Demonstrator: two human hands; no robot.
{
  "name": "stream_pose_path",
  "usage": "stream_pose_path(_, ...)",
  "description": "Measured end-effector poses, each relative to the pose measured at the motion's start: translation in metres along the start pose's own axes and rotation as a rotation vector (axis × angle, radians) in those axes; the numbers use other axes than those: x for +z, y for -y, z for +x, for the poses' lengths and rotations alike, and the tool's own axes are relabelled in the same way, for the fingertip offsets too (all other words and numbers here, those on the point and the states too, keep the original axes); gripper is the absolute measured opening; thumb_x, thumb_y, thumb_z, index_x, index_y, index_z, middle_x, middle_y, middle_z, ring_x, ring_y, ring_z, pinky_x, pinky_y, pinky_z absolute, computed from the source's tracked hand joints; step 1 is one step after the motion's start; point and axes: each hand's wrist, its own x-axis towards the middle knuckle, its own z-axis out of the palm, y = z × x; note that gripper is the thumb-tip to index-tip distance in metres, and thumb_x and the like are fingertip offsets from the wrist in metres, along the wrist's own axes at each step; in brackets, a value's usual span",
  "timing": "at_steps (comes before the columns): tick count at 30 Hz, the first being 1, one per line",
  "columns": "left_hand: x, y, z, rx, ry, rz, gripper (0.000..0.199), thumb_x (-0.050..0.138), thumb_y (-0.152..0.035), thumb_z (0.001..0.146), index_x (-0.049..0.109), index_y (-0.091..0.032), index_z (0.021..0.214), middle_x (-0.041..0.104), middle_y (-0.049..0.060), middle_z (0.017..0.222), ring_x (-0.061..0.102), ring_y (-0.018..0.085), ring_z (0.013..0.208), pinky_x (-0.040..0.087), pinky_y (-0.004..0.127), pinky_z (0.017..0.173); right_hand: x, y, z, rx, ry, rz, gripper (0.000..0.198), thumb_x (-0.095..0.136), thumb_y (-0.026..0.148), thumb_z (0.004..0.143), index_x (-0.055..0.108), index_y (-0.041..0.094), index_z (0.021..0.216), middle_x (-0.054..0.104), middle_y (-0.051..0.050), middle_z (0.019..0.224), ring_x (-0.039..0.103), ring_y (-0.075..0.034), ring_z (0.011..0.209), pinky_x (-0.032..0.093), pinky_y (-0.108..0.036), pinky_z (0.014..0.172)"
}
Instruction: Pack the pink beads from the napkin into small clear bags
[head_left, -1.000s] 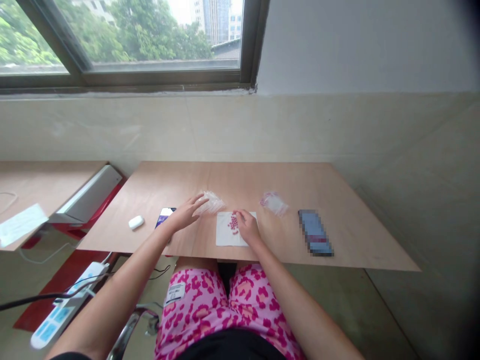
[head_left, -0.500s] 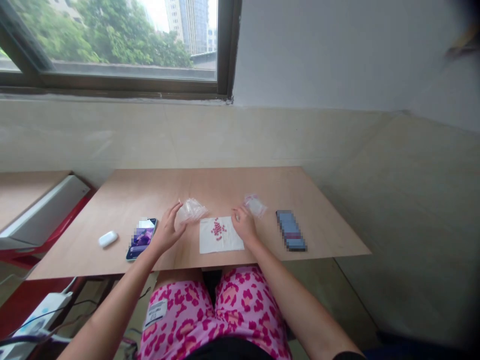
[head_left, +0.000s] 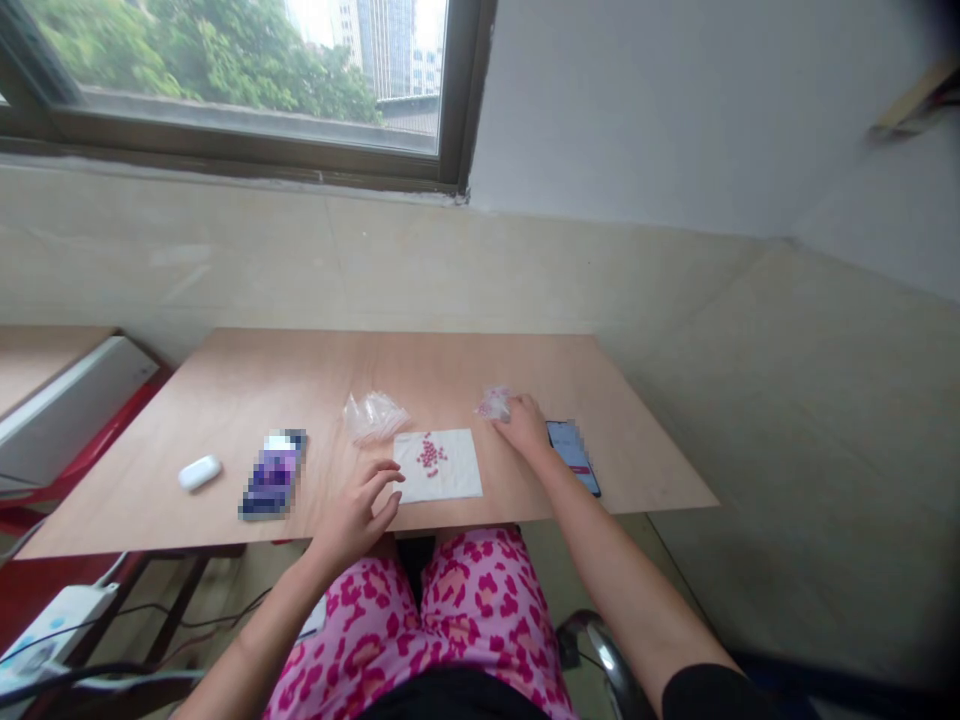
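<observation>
My right hand (head_left: 523,428) reaches past the right side of a white sheet (head_left: 461,475). Its fingers are closed on the right edge of a small clear plastic bag (head_left: 493,403) with pinkish marks. Small red beads (head_left: 429,455) lie in a loose cluster on the sheet, with a short reddish piece (head_left: 433,473) just below them. Over the table's front edge hovers my left hand (head_left: 367,505), its fingers apart and holding nothing, close to the sheet's left edge. Behind the sheet, to the left, sits a pile of clear plastic bags (head_left: 375,415).
On the left of the table (head_left: 300,375) are a phone (head_left: 274,475) and a white earbud case (head_left: 200,473). Another phone (head_left: 576,460) lies partly behind my right forearm. A power strip (head_left: 60,625) with cables is below, at left. A wall (head_left: 375,270) borders the table's back.
My right hand has moved right from the sheet to the small bag and closed on its edge. My left hand has come down and right, from beside the bag pile to near the sheet.
</observation>
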Motion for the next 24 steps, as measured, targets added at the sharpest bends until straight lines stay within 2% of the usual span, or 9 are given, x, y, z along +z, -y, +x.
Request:
stream_pose_path(3, 0.000, 0.002, -0.006, -0.024, 0.029, -0.012, 0.019, 0.049, -0.033, 0.100, 0.064, -0.028, 0.111, 0.064, 0.009, 0.123, 0.065, 0.027, 0.116, 0.054, 0.043, 0.099, -0.001, 0.000, 0.001, 0.014, -0.013, 0.039, 0.040, 0.079, 0.032, 0.075, 0.072, 0.016, 0.112, 0.066, -0.017, 0.113, 0.061, -0.030, 0.103, 0.046, -0.038, 0.093)
stream_pose_path(6, 0.000, 0.007, -0.008, -0.043, 0.033, -0.024, 0.018, 0.049, -0.035, 0.101, 0.063, -0.028, 0.110, 0.065, 0.009, 0.120, 0.065, 0.027, 0.114, 0.054, 0.042, 0.099, -0.004, 0.002, 0.001, 0.045, 0.020, 0.137, 0.042, 0.075, 0.026, 0.077, 0.068, 0.017, 0.118, 0.070, -0.013, 0.108, 0.064, -0.028, 0.097, 0.048, -0.035, 0.087)
stream_pose_path(9, 0.001, 0.009, -0.008, -0.049, 0.032, -0.033, 0.018, 0.049, -0.034, 0.101, 0.062, -0.027, 0.110, 0.065, 0.008, 0.119, 0.065, 0.027, 0.113, 0.054, 0.042, 0.098, -0.012, 0.006, 0.001, 0.106, 0.039, 0.311, 0.044, 0.071, 0.025, 0.079, 0.064, 0.018, 0.122, 0.073, -0.008, 0.096, 0.066, -0.023, 0.082, 0.049, -0.032, 0.076)
stream_pose_path(13, 0.002, 0.006, -0.009, -0.049, 0.038, -0.069, 0.018, 0.049, -0.035, 0.101, 0.062, -0.027, 0.111, 0.065, 0.008, 0.118, 0.065, 0.026, 0.111, 0.053, 0.041, 0.097, -0.028, 0.023, -0.004, 0.210, 0.019, 0.659, 0.042, 0.073, 0.035, 0.076, 0.065, 0.018, 0.114, 0.071, -0.005, 0.088, 0.063, -0.019, 0.070, 0.050, -0.030, 0.066)
stream_pose_path(15, 0.004, 0.002, -0.010, -0.066, 0.030, -0.116, 0.020, 0.050, -0.035, 0.101, 0.061, -0.027, 0.116, 0.064, 0.008, 0.120, 0.065, 0.026, 0.111, 0.053, 0.042, 0.098, -0.039, 0.038, -0.016, 0.247, 0.126, 0.890, 0.044, 0.074, 0.042, 0.077, 0.064, 0.017, 0.112, 0.068, -0.002, 0.081, 0.059, -0.016, 0.061, 0.048, -0.028, 0.057)
stream_pose_path(17, 0.010, -0.003, -0.011, -0.101, -0.004, -0.200, 0.027, 0.055, -0.036, 0.100, 0.058, -0.027, 0.125, 0.062, 0.010, 0.127, 0.063, 0.026, 0.113, 0.052, 0.044, 0.100, -0.052, 0.060, -0.037, 0.194, 0.284, 1.063, 0.046, 0.077, 0.044, 0.077, 0.065, 0.017, 0.112, 0.067, -0.002, 0.083, 0.057, -0.014, 0.062, 0.047, -0.026, 0.057)
stream_pose_path(20, 0.022, -0.010, -0.012, -0.231, -0.078, -0.464, 0.050, 0.062, -0.041, 0.096, 0.047, -0.026, 0.141, 0.059, 0.012, 0.133, 0.061, 0.027, 0.118, 0.052, 0.043, 0.099, -0.068, 0.097, -0.077, 0.101, 0.636, 1.226, 0.048, 0.081, 0.043, 0.078, 0.065, 0.019, 0.116, 0.062, 0.001, 0.078, 0.056, -0.012, 0.062, 0.046, -0.024, 0.057)
stream_pose_path(22, 0.030, -0.013, -0.014, -0.367, -0.023, -0.719, 0.056, 0.066, -0.046, 0.093, 0.046, -0.024, 0.141, 0.064, 0.012, 0.125, 0.065, 0.026, 0.110, 0.055, 0.039, 0.089, -0.074, 0.119, -0.102, 0.046, 0.863, 1.285, 0.047, 0.084, 0.040, 0.076, 0.066, 0.021, 0.115, 0.063, 0.001, 0.082, 0.057, -0.013, 0.064, 0.046, -0.024, 0.058)
stream_pose_path(24, 0.035, -0.014, -0.016, -0.480, 0.113, -0.922, 0.053, 0.071, -0.049, 0.089, 0.055, -0.019, 0.130, 0.069, 0.009, 0.107, 0.068, 0.022, 0.092, 0.055, 0.033, 0.077, -0.073, 0.133, -0.121, 0.032, 0.916, 1.313, 0.044, 0.085, 0.038, 0.076, 0.067, 0.021, 0.113, 0.064, 0.000, 0.086, 0.058, -0.013, 0.069, 0.045, -0.023, 0.060)
